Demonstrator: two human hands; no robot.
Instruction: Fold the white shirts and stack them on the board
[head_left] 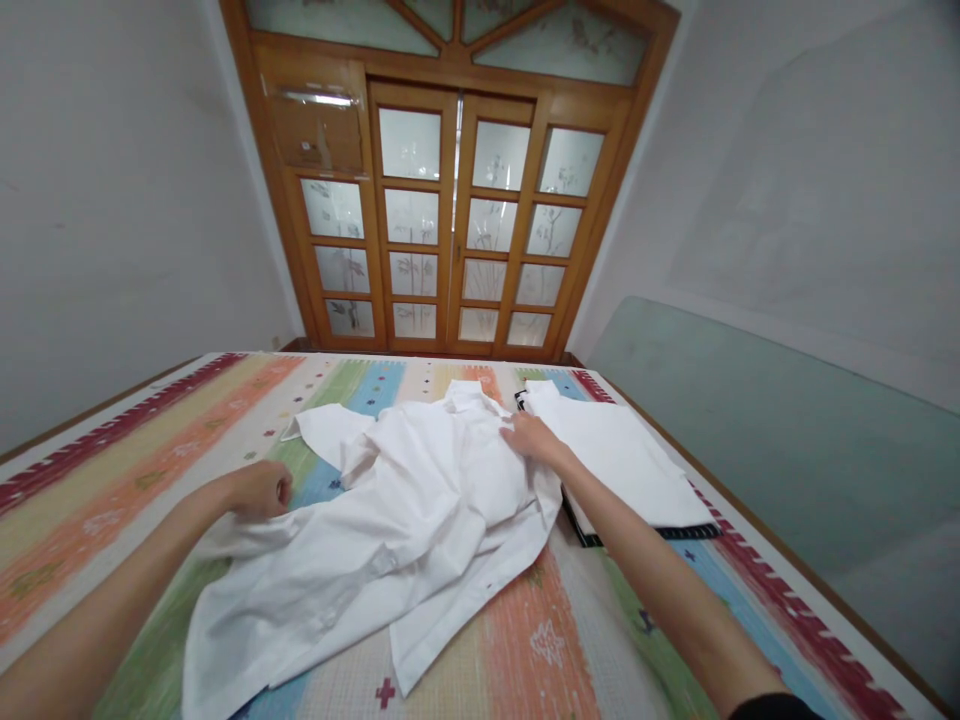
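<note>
While collar (466, 391) faces doors (450, 265), white shirt (420, 490) lies rumpled.

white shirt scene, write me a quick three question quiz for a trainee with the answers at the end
1. Multiple choice: where does the folded white cloth lie relative to the white shirt?
a) to its left
b) to its right
c) on top of it

2. True or false: the left hand is nearer the shirt's collar than the right hand is.

3. Fill in: the far doors have wooden frames and ____ panes.

Key: 1 b; 2 false; 3 glass
</note>
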